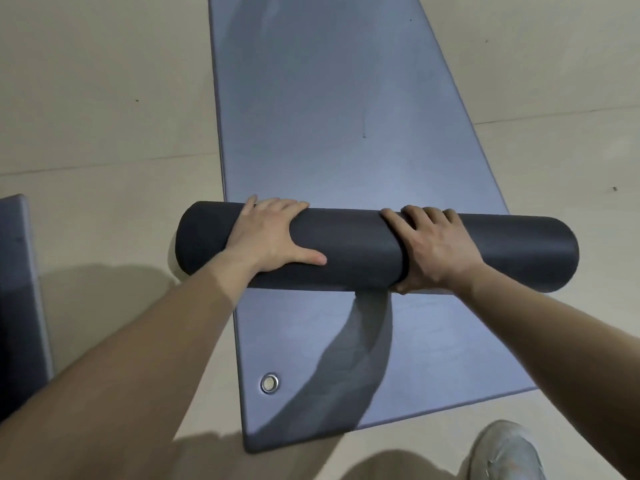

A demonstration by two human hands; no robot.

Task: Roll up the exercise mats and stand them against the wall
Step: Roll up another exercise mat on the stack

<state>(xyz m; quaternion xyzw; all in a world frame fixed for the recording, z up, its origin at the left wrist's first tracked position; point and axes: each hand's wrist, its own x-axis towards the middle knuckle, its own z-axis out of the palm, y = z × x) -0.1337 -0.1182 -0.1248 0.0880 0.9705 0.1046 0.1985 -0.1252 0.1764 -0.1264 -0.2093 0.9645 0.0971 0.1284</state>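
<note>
L hand (273, 233) presses, R hand (433, 247) grips rolled mat (353, 247).

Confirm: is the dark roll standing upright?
No, the dark roll lies on its side across the flat mat, under the left hand and right hand.

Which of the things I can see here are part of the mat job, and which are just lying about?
Part of the job: rolled mat, left hand resting on it, right hand gripping it; flat mat beneath; what looks like another mat at the left edge.
Just there: floor, shoe.
</note>
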